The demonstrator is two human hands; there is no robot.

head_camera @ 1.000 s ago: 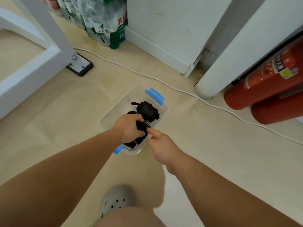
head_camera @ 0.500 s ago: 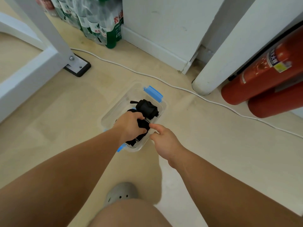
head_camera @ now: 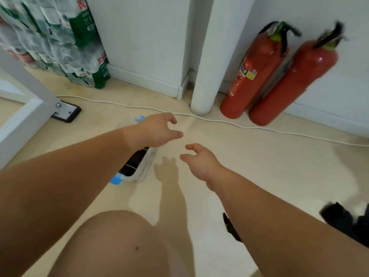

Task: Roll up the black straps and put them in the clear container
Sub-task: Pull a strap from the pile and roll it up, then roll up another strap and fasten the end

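Black straps (head_camera: 134, 163) — in clear container (head_camera: 147, 165), partly hidden by our left hand (head_camera: 157, 130); right hand (head_camera: 201, 163) beside — both loose-fingered, empty.

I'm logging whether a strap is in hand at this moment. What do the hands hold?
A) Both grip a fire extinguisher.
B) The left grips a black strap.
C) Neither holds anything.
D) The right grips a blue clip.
C: the left hand and the right hand hang over the floor with loosely curled fingers, nothing in either.
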